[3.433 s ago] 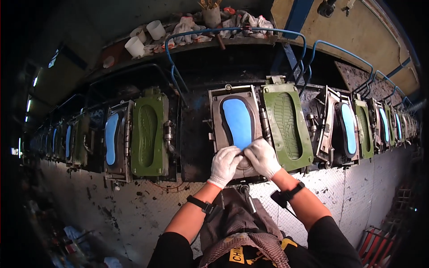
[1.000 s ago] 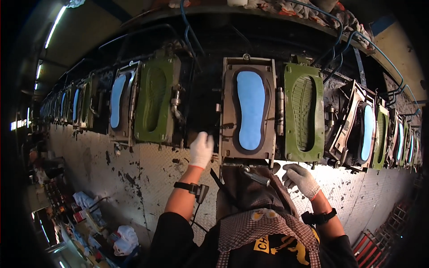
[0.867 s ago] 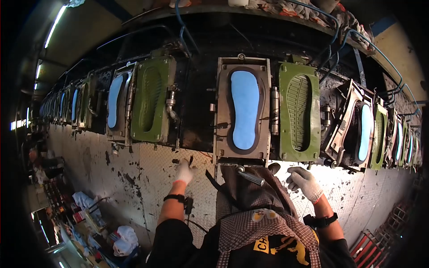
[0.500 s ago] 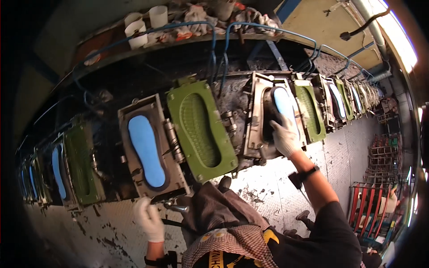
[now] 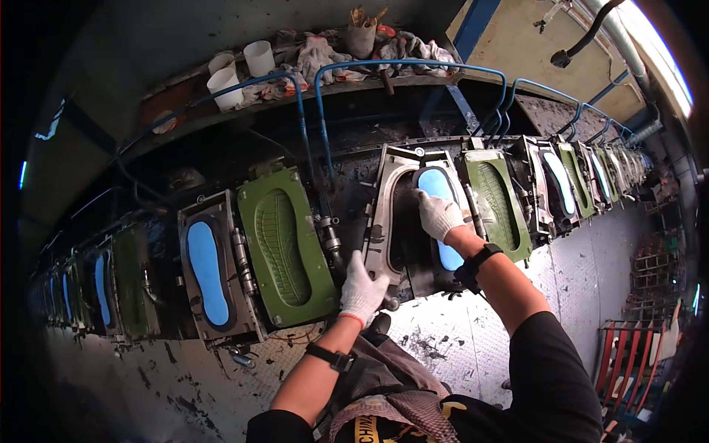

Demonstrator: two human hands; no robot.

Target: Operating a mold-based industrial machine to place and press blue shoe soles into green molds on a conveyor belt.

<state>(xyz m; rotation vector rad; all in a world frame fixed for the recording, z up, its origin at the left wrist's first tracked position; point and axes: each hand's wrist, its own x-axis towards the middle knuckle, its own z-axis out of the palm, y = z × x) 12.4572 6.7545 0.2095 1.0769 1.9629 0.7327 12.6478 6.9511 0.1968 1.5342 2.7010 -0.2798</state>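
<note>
My right hand [image 5: 441, 214], in a white knit glove, is over a blue-topped shoe sole [image 5: 436, 181] in the open mould on the right. Its fingers are bunched at the sole's left edge, over the dark rim; the fingertips are partly hidden. A pale metal frame [image 5: 382, 199] with a sole-shaped opening lies left of that sole. My left hand [image 5: 362, 288], also gloved, is at the frame's lower left corner, thumb and fingers apart. Left of it lies a green mould plate [image 5: 284, 247] with a ridged sole-shaped hollow, beside another blue-topped sole [image 5: 207, 273].
More moulds continue along both sides, including a green plate [image 5: 496, 203] on the right. Blue bent pipes [image 5: 413, 64] stand behind. A back shelf holds crumpled gloves [image 5: 317, 55] and white cups [image 5: 258, 59]. A red-barred rack [image 5: 628, 365] stands at lower right.
My left hand has moved up and right, from beside the left mould to the metal frame. My right hand's spread fingers have drawn together at the sole's edge. The view has shifted.
</note>
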